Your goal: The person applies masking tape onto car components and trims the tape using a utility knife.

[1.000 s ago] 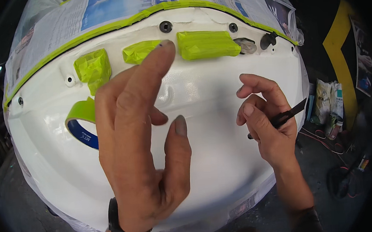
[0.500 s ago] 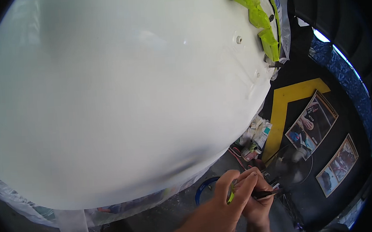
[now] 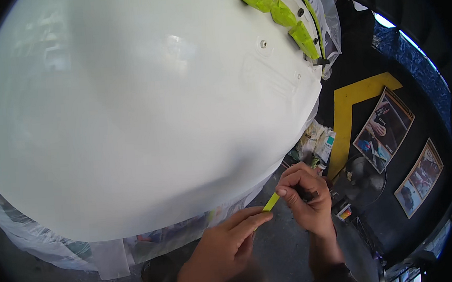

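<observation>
Lime-yellow tape, a short narrow strip [image 3: 270, 202], runs between the two hands, out past the lower edge of the white panel [image 3: 130, 121]. Fingertips of the left hand [image 3: 215, 250] pinch its lower end; the right hand [image 3: 310, 208] has the upper end between thumb and fingers. The hands are near each other but apart, joined only by the strip. Something dark sits behind the right fingers; I can't tell what. I'd judge the tape feather-light, limp and tacky, apt to curl onto itself or tear, so it's best held at the very ends.

Smooth and glossy, the panel curves away, with crumpled yellow-green wrapping [image 3: 282, 12] along its far edge and clear plastic sheeting [image 3: 34, 243] below. Around it spread grey floor [image 3: 283, 244], a bent yellow band [image 3: 342, 117] and two picture boards [image 3: 385, 130].
</observation>
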Motion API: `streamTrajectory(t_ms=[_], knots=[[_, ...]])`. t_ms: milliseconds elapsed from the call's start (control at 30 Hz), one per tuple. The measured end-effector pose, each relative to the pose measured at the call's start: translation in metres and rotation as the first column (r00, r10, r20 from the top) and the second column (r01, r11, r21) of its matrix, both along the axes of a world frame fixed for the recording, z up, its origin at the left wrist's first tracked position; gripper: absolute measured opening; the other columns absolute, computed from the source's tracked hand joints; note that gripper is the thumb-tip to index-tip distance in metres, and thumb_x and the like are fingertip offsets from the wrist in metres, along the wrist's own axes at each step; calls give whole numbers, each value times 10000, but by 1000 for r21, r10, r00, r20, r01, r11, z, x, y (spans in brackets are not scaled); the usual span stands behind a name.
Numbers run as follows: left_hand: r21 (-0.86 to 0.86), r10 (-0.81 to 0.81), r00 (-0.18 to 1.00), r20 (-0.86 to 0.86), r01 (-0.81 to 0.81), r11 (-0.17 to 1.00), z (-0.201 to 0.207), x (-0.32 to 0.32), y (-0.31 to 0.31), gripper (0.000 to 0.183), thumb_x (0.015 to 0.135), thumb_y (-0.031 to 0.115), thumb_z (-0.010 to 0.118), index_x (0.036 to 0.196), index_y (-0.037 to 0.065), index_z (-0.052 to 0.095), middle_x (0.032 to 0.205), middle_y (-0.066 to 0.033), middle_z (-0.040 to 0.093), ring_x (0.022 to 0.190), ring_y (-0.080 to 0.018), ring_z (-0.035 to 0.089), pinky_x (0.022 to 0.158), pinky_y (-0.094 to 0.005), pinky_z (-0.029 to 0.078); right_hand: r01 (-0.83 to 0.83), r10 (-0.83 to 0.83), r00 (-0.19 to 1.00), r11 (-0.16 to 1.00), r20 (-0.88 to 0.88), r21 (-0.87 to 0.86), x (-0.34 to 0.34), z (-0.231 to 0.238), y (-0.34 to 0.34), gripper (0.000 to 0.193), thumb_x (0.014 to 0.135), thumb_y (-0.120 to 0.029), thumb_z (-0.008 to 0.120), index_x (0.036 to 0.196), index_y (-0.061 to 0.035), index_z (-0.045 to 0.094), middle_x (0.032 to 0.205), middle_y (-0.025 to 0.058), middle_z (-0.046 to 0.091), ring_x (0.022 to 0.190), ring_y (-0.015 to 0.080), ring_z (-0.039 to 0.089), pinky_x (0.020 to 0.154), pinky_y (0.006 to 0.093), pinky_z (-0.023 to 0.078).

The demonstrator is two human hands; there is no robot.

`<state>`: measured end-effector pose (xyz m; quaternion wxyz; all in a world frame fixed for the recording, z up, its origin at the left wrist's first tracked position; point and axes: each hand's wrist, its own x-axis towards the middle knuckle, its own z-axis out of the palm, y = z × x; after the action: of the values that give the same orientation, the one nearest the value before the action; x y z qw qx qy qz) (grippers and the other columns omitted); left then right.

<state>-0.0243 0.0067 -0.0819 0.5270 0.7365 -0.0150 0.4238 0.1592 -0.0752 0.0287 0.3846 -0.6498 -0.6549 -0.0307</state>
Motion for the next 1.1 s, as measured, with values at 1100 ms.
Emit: streamTrajectory(t_ms=[1100], knots=[[-7,27,976,-218,-30,1000,81,21,-3,947,761,-207,449,1626,137,275,1526,-142,450,701,-85,610,617,-252,523,-60,58,994,998,90,24,61,21,-22,649,801,-16,760,1383,-5,472,1057,165,630,723,265,631,651,376,521]])
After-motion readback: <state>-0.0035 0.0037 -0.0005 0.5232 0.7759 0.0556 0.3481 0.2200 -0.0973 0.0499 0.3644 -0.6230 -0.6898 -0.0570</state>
